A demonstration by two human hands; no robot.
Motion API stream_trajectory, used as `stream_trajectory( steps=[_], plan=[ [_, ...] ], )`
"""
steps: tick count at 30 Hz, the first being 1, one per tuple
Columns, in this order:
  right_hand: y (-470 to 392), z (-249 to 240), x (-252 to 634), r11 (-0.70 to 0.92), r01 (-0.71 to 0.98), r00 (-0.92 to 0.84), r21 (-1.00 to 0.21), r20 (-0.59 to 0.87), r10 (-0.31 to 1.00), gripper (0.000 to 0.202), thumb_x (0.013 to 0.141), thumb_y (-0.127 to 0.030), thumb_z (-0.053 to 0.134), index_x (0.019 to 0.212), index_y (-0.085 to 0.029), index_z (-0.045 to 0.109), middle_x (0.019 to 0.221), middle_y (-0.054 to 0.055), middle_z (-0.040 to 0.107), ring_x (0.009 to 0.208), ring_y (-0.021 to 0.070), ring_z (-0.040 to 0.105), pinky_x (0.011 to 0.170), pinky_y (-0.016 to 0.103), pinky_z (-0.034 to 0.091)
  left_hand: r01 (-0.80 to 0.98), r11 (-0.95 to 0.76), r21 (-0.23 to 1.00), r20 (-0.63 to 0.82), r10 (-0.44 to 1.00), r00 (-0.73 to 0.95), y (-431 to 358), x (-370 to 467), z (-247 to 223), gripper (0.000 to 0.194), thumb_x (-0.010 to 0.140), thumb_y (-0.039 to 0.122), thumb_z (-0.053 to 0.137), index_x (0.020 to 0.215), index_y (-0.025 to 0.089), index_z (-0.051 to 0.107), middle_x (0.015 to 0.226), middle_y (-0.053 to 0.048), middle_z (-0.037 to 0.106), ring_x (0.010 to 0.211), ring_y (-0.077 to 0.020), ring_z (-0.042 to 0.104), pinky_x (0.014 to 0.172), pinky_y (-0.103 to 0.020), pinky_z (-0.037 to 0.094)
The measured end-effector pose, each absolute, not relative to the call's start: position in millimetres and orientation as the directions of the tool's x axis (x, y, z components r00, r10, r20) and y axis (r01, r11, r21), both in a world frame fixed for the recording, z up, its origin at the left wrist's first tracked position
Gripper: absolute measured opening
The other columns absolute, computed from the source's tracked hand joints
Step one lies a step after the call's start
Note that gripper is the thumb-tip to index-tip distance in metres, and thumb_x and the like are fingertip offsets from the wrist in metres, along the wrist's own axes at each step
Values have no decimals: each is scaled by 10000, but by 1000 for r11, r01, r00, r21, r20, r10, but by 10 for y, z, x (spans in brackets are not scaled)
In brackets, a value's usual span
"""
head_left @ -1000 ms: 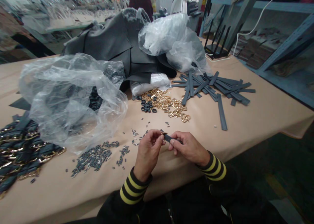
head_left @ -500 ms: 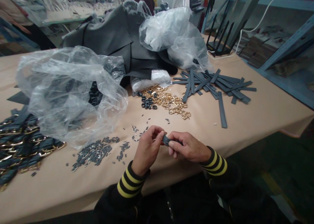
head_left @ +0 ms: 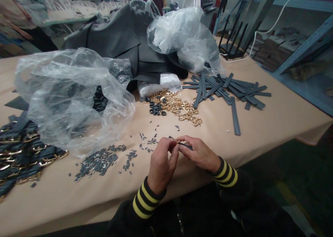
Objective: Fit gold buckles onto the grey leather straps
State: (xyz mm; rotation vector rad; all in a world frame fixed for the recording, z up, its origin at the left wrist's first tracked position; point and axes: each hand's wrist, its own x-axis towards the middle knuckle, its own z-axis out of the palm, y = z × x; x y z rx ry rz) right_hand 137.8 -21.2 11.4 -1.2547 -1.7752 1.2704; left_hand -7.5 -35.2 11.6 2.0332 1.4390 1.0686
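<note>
Near the table's front edge, my left hand (head_left: 163, 164) and my right hand (head_left: 201, 154) meet with their fingertips closed around a small piece of work. It is a dark grey strap (head_left: 186, 146) with a bit of gold-coloured buckle (head_left: 178, 142) at its left part. Fingers of both hands cover much of it, so how strap and buckle join cannot be made out. Beyond the hands lie a heap of gold buckles (head_left: 186, 110) and several black rings (head_left: 156, 108). Small dark pieces (head_left: 97, 162) are strewn to the left of my left hand.
Loose dark strips (head_left: 235, 115) lie at the right. Clear plastic bags (head_left: 78, 70) stand at the left and back, by folded dark sheets (head_left: 111, 36). Straps with gold buckles (head_left: 23, 154) pile up at far left. A black router (head_left: 231, 50) with a white cable stands back right.
My left hand has shifted slightly right and turned, its fingers now reaching further around the strap. The strap has turned between the fingers, and its gold part shows beside the right fingertips.
</note>
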Motion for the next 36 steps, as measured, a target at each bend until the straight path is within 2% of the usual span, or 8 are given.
stream_trajectory(
  steps=[7, 12, 15, 18, 22, 26, 31, 36],
  plan=[
    [-254, 82, 1335, -27, 203, -480, -979, -124, 868, 240, 874, -343, 376, 802, -157, 510, 528, -57, 463, 398, 47, 400, 420, 162, 328, 527, -294, 798, 316, 948, 50, -352, -124, 51, 53, 792, 172, 509, 842, 174, 492, 740, -2, 522, 664, -106, 530, 630, -229, 453],
    [-251, 55, 1323, -17, 214, -445, -977, -113, 888, 221, 877, -303, 386, 1006, -149, 478, 546, -53, 511, 420, 50, 418, 466, 168, 352, 475, -211, 855, 230, 973, 18, -344, -137, 47, 71, 808, 203, 496, 874, 174, 491, 762, -10, 548, 673, -111, 552, 633, -238, 470],
    [-250, 74, 1310, 23, 229, -463, -973, -89, 882, 220, 887, -280, 365, 1020, -143, 473, 587, -31, 556, 476, 65, 472, 513, 182, 382, 545, -286, 788, 315, 948, 42, -359, -129, 52, 66, 796, 169, 503, 860, 176, 490, 754, -7, 530, 673, -111, 539, 644, -242, 469],
    [-295, 103, 1261, 116, 393, -343, -912, -29, 939, 158, 878, -249, 377, 932, -152, 489, 583, -22, 566, 534, 94, 529, 555, 206, 396, 607, -379, 698, 432, 900, 65, -365, -125, 42, 76, 770, 124, 515, 814, 174, 477, 732, 1, 493, 672, -111, 511, 644, -240, 461],
    [-400, 114, 1177, 225, 597, -194, -770, 133, 972, 107, 856, -224, 408, 875, -158, 490, 635, 12, 596, 560, 130, 566, 556, 230, 406, 484, -367, 795, 405, 914, 27, -360, -145, 15, 110, 770, 105, 506, 839, 181, 466, 761, 0, 472, 689, -109, 504, 646, -239, 462],
    [-462, 80, 1142, 357, 588, -140, -726, 344, 929, 96, 841, -219, 441, 807, -167, 515, 714, 48, 620, 654, 150, 598, 614, 240, 444, 336, -420, 843, 436, 899, 32, -378, -176, 21, 131, 759, 70, 509, 792, 190, 466, 782, -4, 478, 735, -113, 498, 647, -230, 451],
    [-487, 44, 1138, 404, 519, -126, -753, 400, 908, 300, 837, -215, 471, 1124, -144, 421, 802, 40, 662, 723, 147, 632, 678, 247, 491, 312, -515, 798, 536, 844, 23, -413, -201, 51, 196, 724, 13, 526, 791, 192, 481, 814, -12, 521, 793, -127, 516, 715, -266, 453],
    [-494, 123, 1141, 544, 488, -215, -683, 510, 833, 289, 846, -165, 431, 1133, -160, 452, 953, 82, 635, 849, 160, 611, 755, 274, 500, 230, -531, 815, 540, 841, 29, -425, -209, 30, 226, 713, -6, 528, 811, 195, 497, 835, -17, 530, 825, -133, 525, 718, -263, 467]
  ],
)
